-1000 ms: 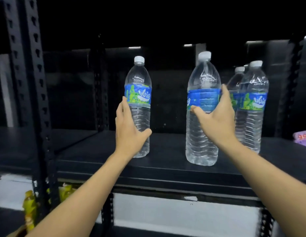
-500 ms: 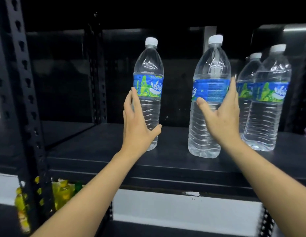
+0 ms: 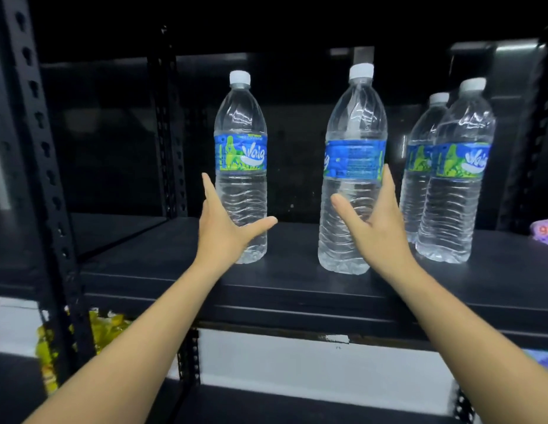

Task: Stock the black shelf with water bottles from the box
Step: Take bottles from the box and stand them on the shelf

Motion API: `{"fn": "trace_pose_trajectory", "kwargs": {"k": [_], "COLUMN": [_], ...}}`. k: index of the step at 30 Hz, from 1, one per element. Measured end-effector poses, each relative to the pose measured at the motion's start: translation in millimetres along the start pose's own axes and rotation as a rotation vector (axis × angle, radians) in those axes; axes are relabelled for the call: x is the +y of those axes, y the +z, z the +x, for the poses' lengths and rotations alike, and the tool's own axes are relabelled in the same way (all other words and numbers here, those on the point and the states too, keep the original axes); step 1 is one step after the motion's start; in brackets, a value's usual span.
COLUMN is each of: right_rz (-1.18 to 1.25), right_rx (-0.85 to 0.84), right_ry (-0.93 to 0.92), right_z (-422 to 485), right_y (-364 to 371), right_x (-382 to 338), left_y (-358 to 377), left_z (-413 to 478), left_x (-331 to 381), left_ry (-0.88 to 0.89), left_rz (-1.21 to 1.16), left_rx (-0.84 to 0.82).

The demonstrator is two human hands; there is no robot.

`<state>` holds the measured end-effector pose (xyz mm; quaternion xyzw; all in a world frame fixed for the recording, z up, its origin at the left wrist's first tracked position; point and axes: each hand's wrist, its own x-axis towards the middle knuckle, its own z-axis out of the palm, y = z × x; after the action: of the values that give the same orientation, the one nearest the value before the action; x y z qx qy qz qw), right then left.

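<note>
I log left hand (image 3: 227,231) and right hand (image 3: 376,228) both spread, gripping nothing, each just before its own upright bottle, left bottle (image 3: 240,166) and right bottle (image 3: 353,179), standing on the black shelf (image 3: 297,280).

Rear bottle (image 3: 415,191): mostly hidden behind front right bottle (image 3: 459,185); only cap, left side and a strip of label show. Pink item (image 3: 545,232): cut off by right edge, print unreadable. Yellow packets (image 3: 107,325) low down: blurred, partly behind upright post (image 3: 49,179). Left hand (image 3: 227,228) covers lower part of left bottle (image 3: 240,148); contact cannot be told. Middle bottle (image 3: 353,133): label print too small to read.
</note>
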<state>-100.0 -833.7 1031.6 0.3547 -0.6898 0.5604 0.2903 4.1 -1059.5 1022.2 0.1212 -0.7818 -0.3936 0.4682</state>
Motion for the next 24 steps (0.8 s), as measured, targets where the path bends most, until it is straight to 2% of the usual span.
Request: {"fn": "trace_pose_trajectory", "kwargs": {"k": [3, 7, 12, 14, 17, 18, 19, 20, 24], "right_rz": [0.017, 0.076, 0.102, 0.102, 0.067, 0.043, 0.024, 0.012, -0.015], "right_rx": [-0.09, -0.152, -0.151, -0.15, -0.126, -0.116, -0.108, -0.104, -0.103], "right_ry": [0.003, 0.092, 0.127, 0.135, 0.122, 0.116, 0.112, 0.11, 0.116], "right_z": [-9, -23, -26, -26, -22, -21, -19, -18, -14], "right_y": [-15, -28, -30, -30, -28, -26, -25, -24, -24], "right_x": [3, 10, 7, 7, 9, 9, 9, 9, 12], "left_y": [-3, -4, -10, -5, 14, 24, 35, 46, 83], "left_z": [0, -4, -11, -21, -33, -36, -38, -40, -34], "left_x": [1, 4, 15, 28, 44, 47, 53, 59, 59], "left_ry": [-0.054, -0.004, 0.08, 0.237, 0.655, 0.74, 0.749, 0.677, 0.062], "left_rz": [-0.028, 0.005, -0.026, 0.032, 0.105, 0.087, 0.045, -0.017, -0.253], "left_rx": [0.004, 0.006, 0.188, 0.35, 0.513, 0.479, 0.386, 0.258, -0.259]}}
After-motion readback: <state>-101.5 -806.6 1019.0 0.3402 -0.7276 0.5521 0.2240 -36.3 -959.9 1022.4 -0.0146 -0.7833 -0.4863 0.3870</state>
